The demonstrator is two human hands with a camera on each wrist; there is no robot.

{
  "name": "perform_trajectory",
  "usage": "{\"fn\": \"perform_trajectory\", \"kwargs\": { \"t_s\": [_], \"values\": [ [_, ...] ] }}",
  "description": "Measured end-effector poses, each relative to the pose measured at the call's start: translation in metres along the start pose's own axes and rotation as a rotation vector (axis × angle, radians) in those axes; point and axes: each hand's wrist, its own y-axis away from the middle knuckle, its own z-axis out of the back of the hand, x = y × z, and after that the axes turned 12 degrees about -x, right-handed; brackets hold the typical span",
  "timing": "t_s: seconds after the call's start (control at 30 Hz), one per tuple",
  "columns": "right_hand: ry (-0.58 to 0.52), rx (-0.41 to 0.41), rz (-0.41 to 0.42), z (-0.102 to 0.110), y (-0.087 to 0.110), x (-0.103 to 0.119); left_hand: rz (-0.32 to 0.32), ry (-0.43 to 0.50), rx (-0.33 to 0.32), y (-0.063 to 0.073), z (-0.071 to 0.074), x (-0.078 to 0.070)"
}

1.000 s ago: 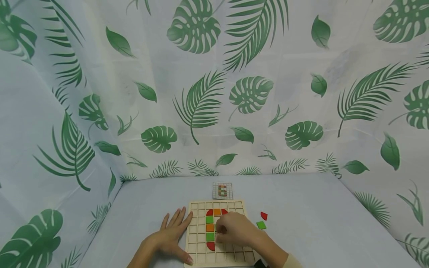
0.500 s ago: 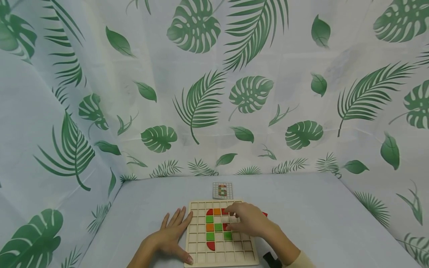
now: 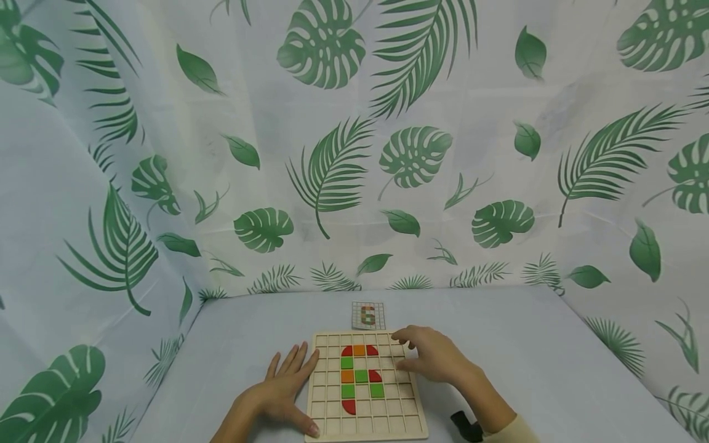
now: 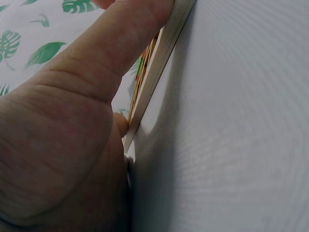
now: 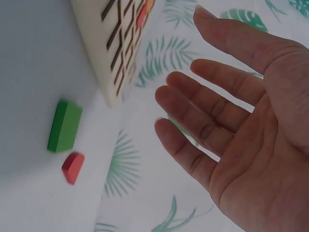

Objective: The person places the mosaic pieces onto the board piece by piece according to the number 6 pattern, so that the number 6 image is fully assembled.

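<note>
A wooden grid board (image 3: 327, 424) lies on the table, with red quarter-round, orange and green square tiles (image 3: 361, 376) set in its cells. My left hand (image 3: 279, 397) rests along the board's left edge, fingers spread, thumb by the near corner. Over the right edge hovers my right hand (image 3: 434, 357), fingers extended and palm bare in the right wrist view. That view also has a loose green tile (image 5: 65, 126) and a red tile (image 5: 73, 167) lying on the table beside the board; from the head view the right hand hides them.
Behind the board lies a small grid card (image 3: 368, 315) printed with a coloured figure 6. A black object (image 3: 466, 426) is at the right wrist. A leaf-printed cloth (image 3: 354, 184) rises behind and at both sides of the table.
My right hand has moved from the board's middle rightward past its right edge, uncovering green and red tiles in the cells. The left hand has stayed in place.
</note>
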Motion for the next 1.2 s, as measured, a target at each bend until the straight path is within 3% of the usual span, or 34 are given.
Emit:
{"fn": "perform_trajectory", "kwargs": {
  "t_s": [0.5, 1.2],
  "values": [
    [-0.008, -0.042, -0.083, 0.015, 0.004, -0.027, 0.002, -0.013, 0.004, -0.002, -0.002, 0.003],
    [-0.032, 0.000, -0.163, 0.019, 0.005, -0.064, 0.016, -0.025, 0.006, -0.002, -0.002, 0.001]
  ]
}}
